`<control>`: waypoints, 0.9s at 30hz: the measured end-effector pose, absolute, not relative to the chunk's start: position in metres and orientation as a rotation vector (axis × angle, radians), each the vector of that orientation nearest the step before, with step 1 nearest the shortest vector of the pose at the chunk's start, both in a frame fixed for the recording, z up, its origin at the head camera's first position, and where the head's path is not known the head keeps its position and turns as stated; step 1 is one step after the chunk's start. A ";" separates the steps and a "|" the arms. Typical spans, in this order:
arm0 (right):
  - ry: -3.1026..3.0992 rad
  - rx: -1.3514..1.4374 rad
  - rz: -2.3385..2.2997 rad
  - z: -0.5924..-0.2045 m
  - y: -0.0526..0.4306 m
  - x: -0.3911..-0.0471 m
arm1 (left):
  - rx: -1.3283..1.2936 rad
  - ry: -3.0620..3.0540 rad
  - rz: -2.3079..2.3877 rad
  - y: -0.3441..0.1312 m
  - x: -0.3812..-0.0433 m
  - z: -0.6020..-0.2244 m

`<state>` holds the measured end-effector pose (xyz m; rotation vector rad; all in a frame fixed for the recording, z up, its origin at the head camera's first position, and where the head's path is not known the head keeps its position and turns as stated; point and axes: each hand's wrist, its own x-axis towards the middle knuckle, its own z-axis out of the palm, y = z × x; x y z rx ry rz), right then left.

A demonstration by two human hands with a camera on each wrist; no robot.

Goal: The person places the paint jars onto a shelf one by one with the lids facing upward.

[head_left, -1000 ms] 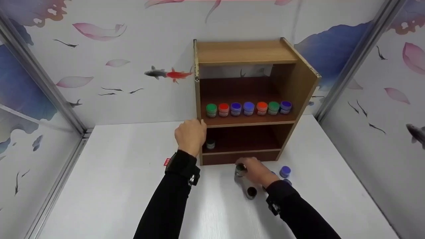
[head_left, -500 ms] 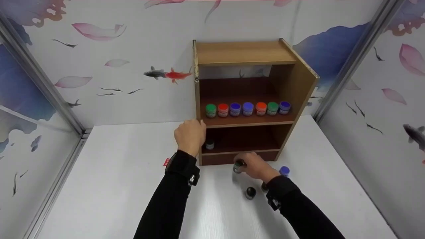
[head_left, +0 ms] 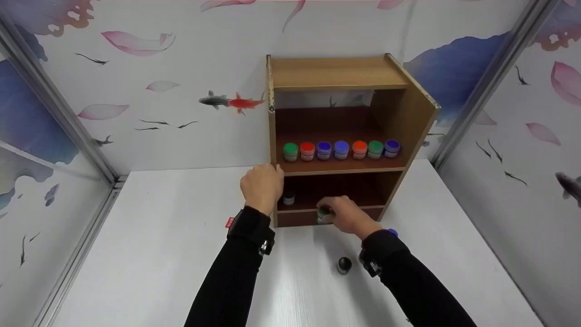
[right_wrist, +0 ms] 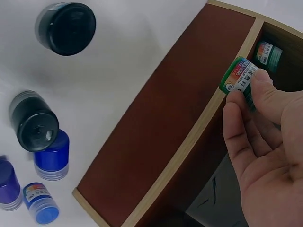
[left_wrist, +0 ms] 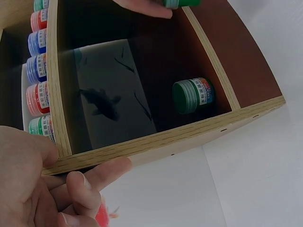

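Observation:
A small wooden shelf unit [head_left: 338, 72] stands against the back wall. My left hand [head_left: 262, 186] grips the front edge of its left side panel, fingers outside. My right hand [right_wrist: 270, 137] pinches a green paint jar [right_wrist: 240, 74] between thumb and fingers, at the front edge of the lower compartment. Another green paint jar [left_wrist: 194, 96] sits inside that compartment at the left end. On the middle board several capped paint jars stand in a row, from a green jar [head_left: 290, 152] at the left to a dark blue jar [head_left: 391, 149] at the right.
On the white table, in the right wrist view, lie a dark jar [right_wrist: 73, 28], a second dark jar [right_wrist: 35, 123], a blue jar [right_wrist: 52, 156], a lighter blue jar [right_wrist: 42, 203] and a purple jar [right_wrist: 7, 184]. A raised lip [head_left: 295, 210] fronts the lower compartment.
My right hand has carried the pinched green jar up and forward from the table to the lower compartment's front edge. The left hand has kept its grip on the side panel.

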<state>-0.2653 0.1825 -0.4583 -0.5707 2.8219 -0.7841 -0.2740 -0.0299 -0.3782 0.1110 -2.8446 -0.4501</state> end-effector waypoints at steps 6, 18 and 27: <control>2.835 -0.587 -0.776 -0.456 0.177 -0.271 | 0.108 -2.827 -0.435 -0.030 -0.274 -0.380; 2.878 -0.540 -0.801 -0.459 0.166 -0.283 | 0.128 -2.840 -0.418 -0.030 -0.275 -0.380; 2.910 -0.502 -0.758 -0.462 0.157 -0.293 | 0.136 -2.825 -0.438 -0.029 -0.275 -0.378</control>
